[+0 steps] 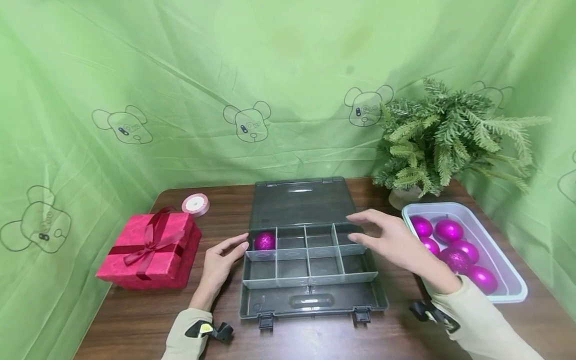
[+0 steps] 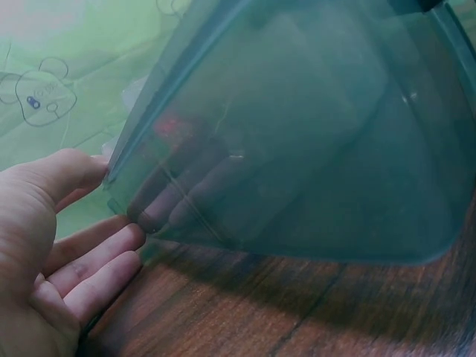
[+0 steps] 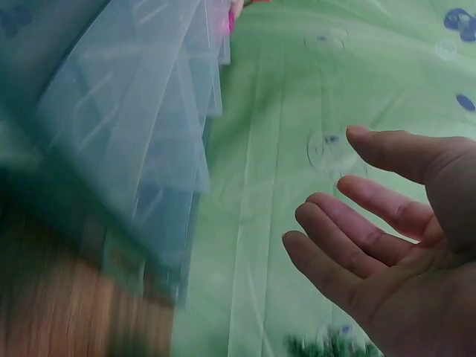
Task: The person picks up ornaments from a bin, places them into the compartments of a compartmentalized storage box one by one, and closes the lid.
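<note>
A dark translucent divider box (image 1: 310, 300) lies with its lid (image 1: 301, 205) folded back on the table. One glittery magenta ball (image 1: 265, 241) sits in its back-left compartment. My left hand (image 1: 220, 267) is at the box's left side, its fairly straight fingertips right at the rim; the left wrist view shows the thumb at the top edge and the fingers against the outer wall. Over the right edge, near the back-right compartment, my right hand (image 1: 390, 242) spreads thumb and fingers apart, with nothing between them. That same hand (image 3: 379, 245) appears beside the clear dividers (image 3: 149, 104) in the right wrist view.
At the right stands a white plastic tub (image 1: 508, 265) with several magenta balls (image 1: 455, 260). A small potted artificial fir (image 1: 445, 135) is behind it. On the left are a red gift box (image 1: 150, 250) with a bow and a pink ribbon spool (image 1: 196, 204). Green cloth (image 1: 297, 65) surrounds the table.
</note>
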Demonstrator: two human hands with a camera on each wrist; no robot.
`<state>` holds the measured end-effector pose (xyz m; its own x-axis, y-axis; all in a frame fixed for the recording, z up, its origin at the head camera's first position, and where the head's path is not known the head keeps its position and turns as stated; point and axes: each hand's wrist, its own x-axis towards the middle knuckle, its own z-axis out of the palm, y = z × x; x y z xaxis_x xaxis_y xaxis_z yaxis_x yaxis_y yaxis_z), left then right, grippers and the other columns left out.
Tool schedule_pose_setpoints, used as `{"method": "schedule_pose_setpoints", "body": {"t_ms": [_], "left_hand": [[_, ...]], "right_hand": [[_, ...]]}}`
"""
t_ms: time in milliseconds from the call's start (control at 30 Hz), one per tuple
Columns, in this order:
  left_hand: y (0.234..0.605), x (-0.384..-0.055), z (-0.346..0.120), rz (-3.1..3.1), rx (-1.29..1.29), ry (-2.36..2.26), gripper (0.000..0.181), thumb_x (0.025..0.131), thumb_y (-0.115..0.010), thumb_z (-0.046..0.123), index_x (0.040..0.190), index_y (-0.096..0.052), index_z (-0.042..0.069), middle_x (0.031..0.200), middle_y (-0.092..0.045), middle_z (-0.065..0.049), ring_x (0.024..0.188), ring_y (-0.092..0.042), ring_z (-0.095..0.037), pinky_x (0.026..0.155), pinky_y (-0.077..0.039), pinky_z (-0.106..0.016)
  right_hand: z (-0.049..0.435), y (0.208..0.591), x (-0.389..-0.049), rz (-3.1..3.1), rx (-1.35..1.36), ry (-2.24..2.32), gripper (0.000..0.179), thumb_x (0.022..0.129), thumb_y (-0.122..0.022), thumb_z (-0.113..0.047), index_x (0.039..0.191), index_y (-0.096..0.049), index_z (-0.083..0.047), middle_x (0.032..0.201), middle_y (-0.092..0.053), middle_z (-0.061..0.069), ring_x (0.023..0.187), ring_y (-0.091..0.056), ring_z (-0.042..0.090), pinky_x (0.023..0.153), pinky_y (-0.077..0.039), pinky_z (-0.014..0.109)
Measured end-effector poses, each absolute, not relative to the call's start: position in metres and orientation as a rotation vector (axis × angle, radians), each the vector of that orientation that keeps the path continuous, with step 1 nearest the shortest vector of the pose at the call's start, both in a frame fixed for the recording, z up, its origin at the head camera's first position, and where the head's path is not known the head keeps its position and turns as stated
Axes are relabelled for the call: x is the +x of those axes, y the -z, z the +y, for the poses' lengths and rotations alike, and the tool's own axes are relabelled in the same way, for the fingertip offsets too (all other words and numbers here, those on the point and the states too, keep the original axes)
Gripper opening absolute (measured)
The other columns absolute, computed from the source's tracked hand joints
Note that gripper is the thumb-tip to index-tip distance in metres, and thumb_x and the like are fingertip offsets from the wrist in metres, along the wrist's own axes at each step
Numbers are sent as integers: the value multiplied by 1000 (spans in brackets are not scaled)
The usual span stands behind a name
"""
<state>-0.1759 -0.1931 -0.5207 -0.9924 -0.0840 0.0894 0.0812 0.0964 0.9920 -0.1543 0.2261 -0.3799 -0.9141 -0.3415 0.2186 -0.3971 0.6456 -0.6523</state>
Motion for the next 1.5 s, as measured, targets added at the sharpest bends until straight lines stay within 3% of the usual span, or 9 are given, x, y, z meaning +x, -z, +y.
{"method": "schedule_pose_setpoints", "body": {"t_ms": [233, 333, 433, 500, 567, 667, 867, 1500], "left_hand": [[522, -175, -194, -2220, -15, 2035, 31, 94, -84, 16, 124, -80, 7, 125, -76, -8, 115, -70, -13, 92, -57, -24], [522, -175, -195, -2216, -12, 2031, 31, 94, -85, 16, 124, -80, 6, 124, -77, -8, 116, -70, -13, 92, -57, -23], [522, -175, -196, -2224, -1, 2018, 31, 94, -85, 17, 123, -80, 7, 124, -77, -7, 116, -70, -13, 92, -57, -23], [522, -175, -196, -2227, 5, 2018, 31, 93, -86, 17, 123, -81, 8, 123, -77, -6, 116, -70, -13, 92, -57, -23], [521, -175, -196, -2231, 10, 2022, 31, 93, -86, 18, 122, -81, 9, 123, -77, -5, 116, -70, -14, 92, -57, -24], [520, -174, -196, -2230, 9, 2032, 31, 92, -87, 19, 122, -81, 11, 122, -78, -4, 117, -70, -14, 93, -57, -25], [520, -174, -197, -2225, 5, 2035, 31, 92, -87, 18, 122, -81, 10, 122, -78, -5, 117, -70, -14, 94, -57, -25], [522, -176, -196, -2246, -20, 2007, 31, 94, -85, 18, 123, -81, 9, 122, -78, -6, 117, -70, -12, 94, -56, -23]], "right_hand": [[276, 373, -135, -2822, 478, -996, 43, 96, -82, -31, 136, -72, -16, 136, -70, 12, 126, -63, 43, 100, -49, 66], [299, 374, -133, -2820, 441, -946, 43, 96, -83, -30, 135, -72, -16, 137, -69, 16, 103, -73, 33, 87, -57, 48], [324, 377, -133, -2825, 423, -919, 43, 95, -84, -26, 134, -73, -15, 136, -69, 16, 89, -75, 19, 78, -54, 24], [341, 379, -133, -2842, 412, -901, 42, 94, -84, -24, 133, -73, -13, 135, -69, 18, 89, -76, 24, 82, -56, 30], [355, 381, -132, -2874, 379, -847, 42, 95, -84, -25, 133, -72, -13, 134, -69, 21, 107, -73, 39, 93, -56, 49], [374, 384, -129, -2928, 346, -788, 44, 95, -83, -28, 135, -70, -11, 132, -68, 26, 109, -67, 57, 83, -47, 78], [401, 390, -122, -3012, 314, -775, 49, 94, -84, -27, 134, -69, -4, 122, -71, 28, 95, -74, 47, 80, -54, 72], [417, 400, -109, -3099, 345, -712, 50, 91, -86, -25, 130, -69, 1, 116, -72, 31, 92, -72, 51, 73, -55, 72]]}}
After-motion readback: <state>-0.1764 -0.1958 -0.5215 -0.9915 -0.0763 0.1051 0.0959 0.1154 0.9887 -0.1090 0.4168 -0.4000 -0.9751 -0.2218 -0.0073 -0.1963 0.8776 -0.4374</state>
